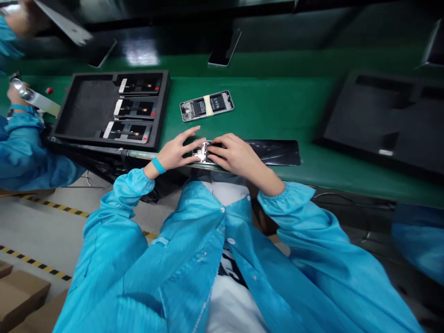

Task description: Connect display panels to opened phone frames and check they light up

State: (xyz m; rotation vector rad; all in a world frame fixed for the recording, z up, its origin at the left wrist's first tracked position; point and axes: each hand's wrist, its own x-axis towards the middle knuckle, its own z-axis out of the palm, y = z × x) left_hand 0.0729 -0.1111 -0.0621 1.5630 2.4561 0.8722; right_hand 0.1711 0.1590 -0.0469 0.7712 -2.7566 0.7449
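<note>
An opened phone (200, 152) lies at the front edge of the green bench, its silvery inner parts showing between my hands. My left hand (175, 150) holds its left end, thumb at the near edge and a finger at the far edge, other fingers spread. Over the phone's dark middle, my right hand (237, 155) has its fingers bent and the tips close together; whatever they pinch is too small to make out. Beneath and beside the right hand stretches a glossy black sheet (280, 152). Just beyond lies a second opened phone (194, 108) with a pale strip across it.
A black foam tray (164, 99) at left bears several phone screen parts (133, 108). Another dark foam tray (381, 120) is at right. Farther back, a dark phone (225, 48) lies on the bench. A co-worker's hand (15, 95) and sleeve are at far left.
</note>
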